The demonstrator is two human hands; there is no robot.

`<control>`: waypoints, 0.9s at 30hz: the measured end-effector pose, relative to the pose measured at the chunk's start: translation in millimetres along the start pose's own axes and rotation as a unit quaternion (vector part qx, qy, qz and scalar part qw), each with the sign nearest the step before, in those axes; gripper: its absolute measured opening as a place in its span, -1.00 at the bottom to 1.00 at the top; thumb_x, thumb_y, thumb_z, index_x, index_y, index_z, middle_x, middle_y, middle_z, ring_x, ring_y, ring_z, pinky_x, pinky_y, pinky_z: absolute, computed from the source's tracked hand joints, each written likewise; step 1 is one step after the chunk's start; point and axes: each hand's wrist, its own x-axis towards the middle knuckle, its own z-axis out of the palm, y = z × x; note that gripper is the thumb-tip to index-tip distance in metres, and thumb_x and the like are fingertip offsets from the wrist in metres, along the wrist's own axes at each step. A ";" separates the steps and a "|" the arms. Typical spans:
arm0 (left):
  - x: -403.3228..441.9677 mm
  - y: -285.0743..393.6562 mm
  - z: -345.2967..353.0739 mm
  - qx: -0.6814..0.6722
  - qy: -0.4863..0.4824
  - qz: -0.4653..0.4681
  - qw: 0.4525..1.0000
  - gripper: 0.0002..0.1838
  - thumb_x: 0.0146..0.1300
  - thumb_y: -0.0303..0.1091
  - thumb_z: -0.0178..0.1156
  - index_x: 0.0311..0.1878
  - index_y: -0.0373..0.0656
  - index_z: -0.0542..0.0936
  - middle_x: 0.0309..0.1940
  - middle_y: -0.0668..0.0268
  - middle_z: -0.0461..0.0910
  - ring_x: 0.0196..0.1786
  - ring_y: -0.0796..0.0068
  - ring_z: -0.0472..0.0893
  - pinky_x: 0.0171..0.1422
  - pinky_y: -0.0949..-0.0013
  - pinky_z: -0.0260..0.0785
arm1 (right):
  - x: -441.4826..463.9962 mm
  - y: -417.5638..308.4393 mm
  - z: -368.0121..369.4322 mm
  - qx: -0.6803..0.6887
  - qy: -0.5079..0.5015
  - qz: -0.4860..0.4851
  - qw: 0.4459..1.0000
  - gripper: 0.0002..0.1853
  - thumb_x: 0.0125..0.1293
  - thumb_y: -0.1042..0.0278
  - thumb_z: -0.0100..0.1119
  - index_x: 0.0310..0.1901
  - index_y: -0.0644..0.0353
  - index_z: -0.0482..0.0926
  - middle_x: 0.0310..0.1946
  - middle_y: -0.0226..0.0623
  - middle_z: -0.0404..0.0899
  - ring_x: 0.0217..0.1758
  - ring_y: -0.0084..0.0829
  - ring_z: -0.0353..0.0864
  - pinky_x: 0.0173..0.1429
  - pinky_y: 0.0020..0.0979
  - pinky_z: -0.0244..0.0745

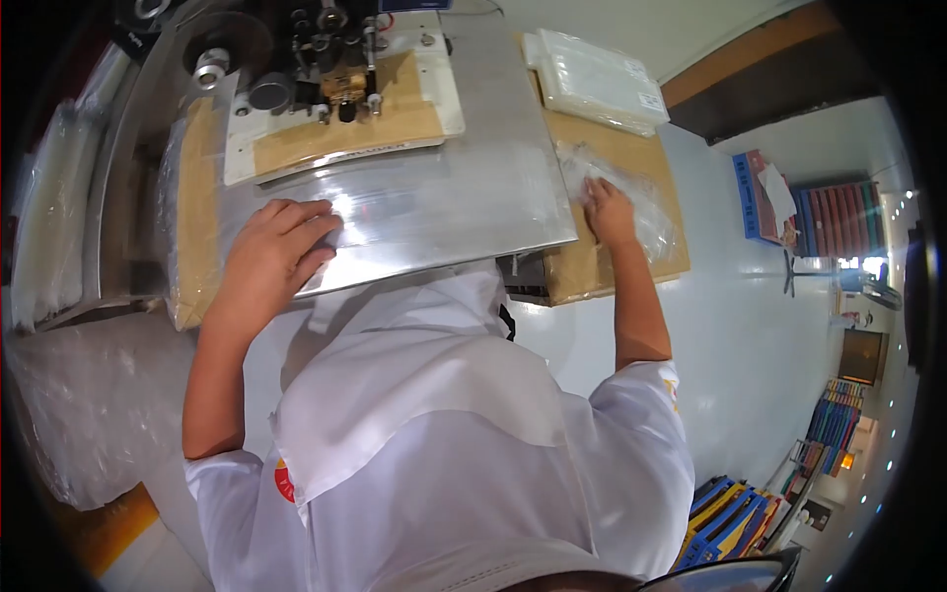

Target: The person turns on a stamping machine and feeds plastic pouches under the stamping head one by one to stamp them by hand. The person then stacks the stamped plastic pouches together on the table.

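My left hand (281,247) lies at the front edge of a shiny metal table (493,187), its fingers bent and the thumb apart; nothing shows in it. Beyond it stands a coding machine (340,84) with rollers and black knobs on a white base plate, partly covered in brown tape. To the right, my right hand (610,209) is closed on loose clear plastic bags (641,212), which lie on a cardboard box (572,271). Its fingertips are partly lost in the crinkled plastic.
A wrapped stack of clear bags (597,79) sits at the far end of the box. More plastic packs (59,207) stand at the left, beside a large plastic sack (99,395). Blue crates (752,197) and rows of binders (838,219) are on the right across the pale floor.
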 end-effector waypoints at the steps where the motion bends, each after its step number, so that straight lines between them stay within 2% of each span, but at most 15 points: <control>1: -0.4 1.2 2.3 0.016 0.008 0.007 1.000 -0.61 0.12 -0.43 0.42 0.06 -0.20 0.67 0.08 0.21 0.66 0.09 0.13 0.57 0.22 0.14 0.42 | -9.4 -2.3 3.1 0.072 0.004 -0.003 0.997 -0.47 0.33 0.11 0.26 0.33 -0.04 0.55 0.35 -0.03 0.49 0.47 0.09 0.34 0.48 0.08 0.22; 4: 0.2 2.1 5.1 0.070 0.038 0.059 0.995 -0.69 0.10 -0.44 0.41 -0.04 -0.20 0.69 -0.04 0.25 0.71 -0.02 0.20 0.61 0.08 0.17 0.43 | -11.9 -28.9 -23.2 0.003 0.042 0.027 0.999 -0.34 0.28 -0.06 0.34 0.35 0.04 0.51 0.34 0.02 0.49 0.48 0.15 0.33 0.53 0.05 0.19; 7: -1.6 -2.0 3.3 0.103 0.049 0.084 0.990 -0.75 0.08 -0.47 0.40 -0.12 -0.19 0.70 -0.12 0.27 0.72 -0.09 0.24 0.63 -0.02 0.21 0.42 | 11.4 -64.8 -71.1 0.099 0.225 -0.004 0.969 -0.39 0.29 0.04 0.37 0.33 0.10 0.53 0.31 -0.01 0.52 0.41 0.11 0.42 0.51 -0.03 0.25; 10: -2.9 4.8 -1.0 0.118 0.035 0.081 0.989 -0.78 0.08 -0.51 0.38 -0.16 -0.17 0.69 -0.19 0.28 0.71 -0.11 0.25 0.64 -0.04 0.22 0.41 | 20.8 -124.9 -146.3 0.240 0.226 -0.065 0.942 -0.40 0.27 0.15 0.40 0.32 0.16 0.52 0.31 -0.03 0.53 0.39 -0.02 0.49 0.42 -0.16 0.38; 11: -1.7 8.4 -2.5 0.122 0.029 0.083 0.989 -0.79 0.07 -0.53 0.37 -0.17 -0.16 0.69 -0.21 0.28 0.70 -0.12 0.26 0.64 -0.03 0.22 0.41 | 12.1 -163.0 -177.8 0.383 0.161 -0.057 0.908 -0.41 0.27 0.19 0.41 0.31 0.16 0.53 0.30 -0.08 0.55 0.36 -0.06 0.51 0.42 -0.18 0.39; 13: -1.0 21.2 -11.1 0.131 0.056 0.100 0.985 -0.76 0.06 -0.56 0.37 -0.16 -0.15 0.69 -0.23 0.29 0.68 -0.13 0.25 0.63 -0.03 0.22 0.41 | -9.7 -224.0 -199.2 0.419 0.108 -0.167 0.886 -0.38 0.21 0.21 0.47 0.29 0.17 0.54 0.24 -0.17 0.59 0.30 -0.12 0.55 0.42 -0.19 0.38; 14: -1.6 29.4 -16.7 0.132 0.069 0.112 0.983 -0.75 0.06 -0.57 0.36 -0.15 -0.15 0.69 -0.24 0.29 0.68 -0.14 0.24 0.63 -0.03 0.22 0.41 | -8.9 -254.4 -188.5 0.409 0.136 -0.302 0.851 -0.34 0.15 0.11 0.50 0.27 0.17 0.54 0.19 -0.14 0.60 0.28 -0.14 0.55 0.40 -0.17 0.39; 15: -3.8 36.7 -23.7 0.144 0.090 0.125 0.978 -0.73 0.06 -0.56 0.37 -0.12 -0.16 0.69 -0.23 0.29 0.67 -0.14 0.24 0.62 -0.03 0.22 0.42 | -13.9 -279.3 -208.6 0.375 0.067 -0.346 0.858 -0.29 0.10 0.05 0.51 0.26 0.17 0.54 0.14 -0.15 0.61 0.25 -0.17 0.55 0.35 -0.15 0.40; 16: -8.4 42.5 -31.0 0.156 0.111 0.134 0.972 -0.71 0.06 -0.54 0.39 -0.10 -0.16 0.68 -0.22 0.29 0.66 -0.14 0.23 0.62 -0.02 0.22 0.42 | -23.2 -300.0 -211.8 0.297 0.101 -0.374 0.873 -0.42 0.14 0.10 0.46 0.17 0.17 0.59 -0.01 -0.25 0.66 0.18 -0.23 0.59 0.27 -0.15 0.43; 18: -22.3 41.5 -44.3 0.144 0.194 0.151 0.959 -0.71 0.09 -0.54 0.40 -0.07 -0.18 0.67 -0.19 0.23 0.64 -0.13 0.25 0.61 -0.05 0.20 0.42 | -25.9 -328.4 -198.3 0.377 0.166 -0.355 0.839 -0.66 0.13 0.23 0.43 -0.06 0.13 0.68 -0.25 -0.37 0.66 -0.09 -0.30 0.68 -0.04 -0.26 0.56; 19: -28.0 48.6 -45.1 -0.007 0.309 0.072 0.948 -0.74 0.11 -0.54 0.39 -0.09 -0.19 0.67 -0.24 0.21 0.63 -0.16 0.26 0.60 -0.07 0.20 0.42 | -23.7 -338.2 -201.7 0.414 0.210 -0.350 0.814 -0.72 0.13 0.26 0.43 -0.13 0.13 0.69 -0.30 -0.38 0.65 -0.17 -0.31 0.68 -0.14 -0.29 0.57; 20: -34.4 55.6 -45.1 -0.157 0.411 -0.013 0.898 -0.77 0.13 -0.54 0.37 -0.11 -0.20 0.66 -0.28 0.18 0.62 -0.20 0.28 0.59 -0.10 0.21 0.41 | -23.4 -343.6 -207.4 0.450 0.251 -0.348 0.783 -0.78 0.13 0.28 0.42 -0.19 0.12 0.70 -0.35 -0.39 0.65 -0.25 -0.31 0.69 -0.24 -0.32 0.58; 23: -60.7 32.8 -66.7 -0.198 0.355 -0.014 0.913 -0.84 0.14 -0.48 0.35 -0.19 -0.22 0.65 -0.37 0.20 0.58 -0.29 0.31 0.54 -0.14 0.22 0.39 | -32.9 -349.5 -236.1 0.570 0.256 -0.305 0.719 -0.86 0.11 0.36 0.39 -0.28 0.12 0.68 -0.38 -0.38 0.63 -0.36 -0.30 0.67 -0.39 -0.36 0.54; 26: -71.4 56.6 -53.0 -0.207 0.337 0.115 0.911 -0.87 0.21 -0.38 0.34 -0.27 -0.22 0.62 -0.44 0.23 0.53 -0.36 0.32 0.48 -0.15 0.23 0.38 | -37.5 -356.7 -225.2 0.569 0.244 -0.309 0.722 -0.90 0.14 0.39 0.35 -0.28 0.10 0.68 -0.42 -0.40 0.60 -0.35 -0.30 0.66 -0.38 -0.34 0.54; 27: -61.9 64.8 -58.1 -0.225 0.197 0.235 0.925 -0.86 0.26 -0.34 0.31 -0.32 -0.20 0.61 -0.45 0.26 0.51 -0.38 0.34 0.44 -0.18 0.21 0.36 | -41.2 -359.6 -220.3 0.574 0.236 -0.313 0.719 -0.89 0.14 0.40 0.35 -0.28 0.09 0.68 -0.42 -0.41 0.59 -0.35 -0.30 0.66 -0.38 -0.34 0.54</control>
